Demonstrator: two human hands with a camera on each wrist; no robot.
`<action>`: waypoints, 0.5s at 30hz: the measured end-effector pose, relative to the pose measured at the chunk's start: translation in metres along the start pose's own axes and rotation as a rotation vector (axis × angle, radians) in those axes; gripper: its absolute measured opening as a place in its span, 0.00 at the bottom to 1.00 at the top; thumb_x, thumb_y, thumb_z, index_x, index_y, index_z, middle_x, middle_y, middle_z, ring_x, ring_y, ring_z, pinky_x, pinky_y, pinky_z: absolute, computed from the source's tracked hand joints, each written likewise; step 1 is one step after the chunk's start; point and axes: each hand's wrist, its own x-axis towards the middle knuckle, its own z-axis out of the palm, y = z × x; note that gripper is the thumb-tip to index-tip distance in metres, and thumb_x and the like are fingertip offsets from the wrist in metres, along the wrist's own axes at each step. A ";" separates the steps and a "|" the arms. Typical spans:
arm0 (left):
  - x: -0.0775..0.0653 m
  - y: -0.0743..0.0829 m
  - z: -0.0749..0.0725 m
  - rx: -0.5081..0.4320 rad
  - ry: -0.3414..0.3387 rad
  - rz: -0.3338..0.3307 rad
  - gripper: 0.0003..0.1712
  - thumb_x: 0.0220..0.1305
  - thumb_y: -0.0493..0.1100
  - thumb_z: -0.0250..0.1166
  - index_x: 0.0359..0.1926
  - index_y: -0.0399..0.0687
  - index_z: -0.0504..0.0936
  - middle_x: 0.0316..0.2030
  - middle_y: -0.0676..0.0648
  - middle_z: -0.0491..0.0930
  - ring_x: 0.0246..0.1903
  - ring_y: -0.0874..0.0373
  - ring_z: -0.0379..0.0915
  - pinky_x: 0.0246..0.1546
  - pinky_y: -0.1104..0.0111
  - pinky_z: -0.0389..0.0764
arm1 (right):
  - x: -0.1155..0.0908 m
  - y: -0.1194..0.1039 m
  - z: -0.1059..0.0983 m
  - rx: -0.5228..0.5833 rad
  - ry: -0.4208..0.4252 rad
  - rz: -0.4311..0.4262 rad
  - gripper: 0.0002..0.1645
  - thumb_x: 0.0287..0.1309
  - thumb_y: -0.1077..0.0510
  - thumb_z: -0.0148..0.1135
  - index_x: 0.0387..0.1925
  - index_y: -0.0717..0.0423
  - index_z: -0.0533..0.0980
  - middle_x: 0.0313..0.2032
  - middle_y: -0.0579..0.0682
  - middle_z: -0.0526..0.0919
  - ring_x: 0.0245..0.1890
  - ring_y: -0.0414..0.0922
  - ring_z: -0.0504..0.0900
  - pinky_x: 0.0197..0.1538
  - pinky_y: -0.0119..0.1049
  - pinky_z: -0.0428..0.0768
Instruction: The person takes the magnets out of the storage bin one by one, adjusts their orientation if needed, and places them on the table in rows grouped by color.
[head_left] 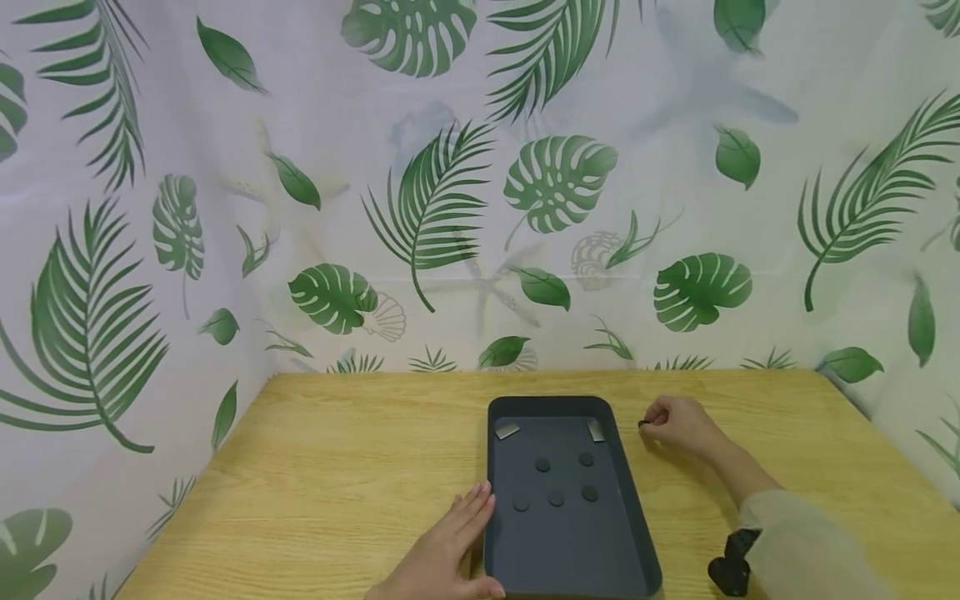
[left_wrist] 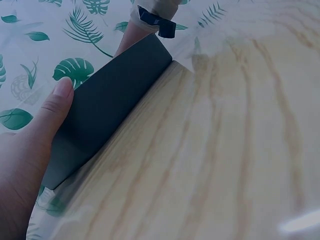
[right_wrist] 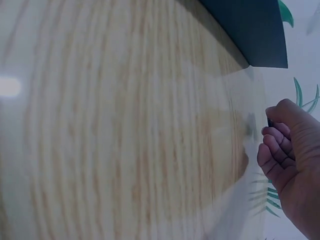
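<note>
A dark grey rectangular tray lies lengthwise on the table. Several round dark discs are spread over its floor. My left hand rests against the tray's left side, its fingers extended along the rim and its thumb at the near end. The left wrist view shows that thumb against the outer wall. Beyond the tray's right side, my right hand pinches a small black piece between thumb and forefinger. In the right wrist view only a dark sliver of this piece shows; its full shape is hidden.
Two small silvery rectangular plates lie inside the tray's far corners, one left and one right. Wood-grain table surrounds the tray. A leaf-patterned cloth hangs behind it. A black wrist device sits at the right sleeve.
</note>
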 end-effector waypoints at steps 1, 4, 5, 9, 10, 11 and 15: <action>0.000 0.000 0.000 0.004 -0.001 0.002 0.56 0.59 0.75 0.38 0.68 0.29 0.58 0.68 0.31 0.55 0.69 0.45 0.51 0.67 0.58 0.61 | 0.000 0.001 0.000 -0.007 0.003 -0.001 0.11 0.50 0.60 0.66 0.29 0.65 0.76 0.26 0.51 0.79 0.26 0.41 0.75 0.28 0.34 0.75; -0.001 0.000 0.001 0.019 0.000 0.003 0.57 0.60 0.76 0.37 0.68 0.29 0.59 0.69 0.31 0.55 0.69 0.45 0.51 0.67 0.58 0.61 | 0.001 0.005 0.002 -0.026 0.001 0.003 0.10 0.51 0.61 0.66 0.29 0.65 0.76 0.26 0.50 0.79 0.26 0.41 0.75 0.28 0.35 0.75; 0.000 0.000 0.001 0.017 0.002 0.003 0.57 0.60 0.76 0.36 0.68 0.29 0.59 0.69 0.31 0.55 0.69 0.45 0.51 0.67 0.58 0.61 | 0.001 0.006 0.003 -0.033 -0.001 0.005 0.09 0.51 0.61 0.66 0.29 0.64 0.76 0.26 0.50 0.79 0.26 0.41 0.75 0.28 0.35 0.75; 0.000 0.000 0.001 0.029 0.020 0.013 0.57 0.59 0.76 0.36 0.67 0.29 0.59 0.68 0.31 0.56 0.69 0.45 0.52 0.66 0.58 0.62 | 0.003 0.010 0.004 -0.043 -0.004 0.010 0.10 0.51 0.60 0.65 0.29 0.65 0.77 0.26 0.51 0.79 0.27 0.42 0.75 0.30 0.36 0.76; 0.000 0.000 0.001 0.028 0.023 0.014 0.57 0.59 0.76 0.36 0.67 0.29 0.59 0.68 0.31 0.56 0.69 0.45 0.52 0.67 0.58 0.62 | 0.004 0.011 0.004 -0.047 -0.002 0.012 0.09 0.51 0.60 0.65 0.29 0.65 0.77 0.26 0.51 0.79 0.27 0.42 0.75 0.30 0.36 0.76; 0.000 0.000 0.001 0.025 0.023 0.014 0.57 0.59 0.75 0.36 0.67 0.29 0.59 0.68 0.31 0.56 0.69 0.45 0.52 0.67 0.58 0.62 | 0.004 0.011 0.003 -0.051 -0.002 0.009 0.10 0.52 0.60 0.65 0.29 0.65 0.77 0.26 0.51 0.79 0.27 0.42 0.76 0.31 0.36 0.76; 0.000 0.000 0.002 0.021 0.016 0.007 0.56 0.60 0.75 0.37 0.68 0.29 0.59 0.68 0.31 0.56 0.69 0.45 0.52 0.67 0.59 0.61 | 0.006 0.009 0.004 -0.065 -0.008 0.002 0.09 0.52 0.60 0.65 0.30 0.65 0.77 0.26 0.51 0.80 0.27 0.42 0.76 0.31 0.37 0.77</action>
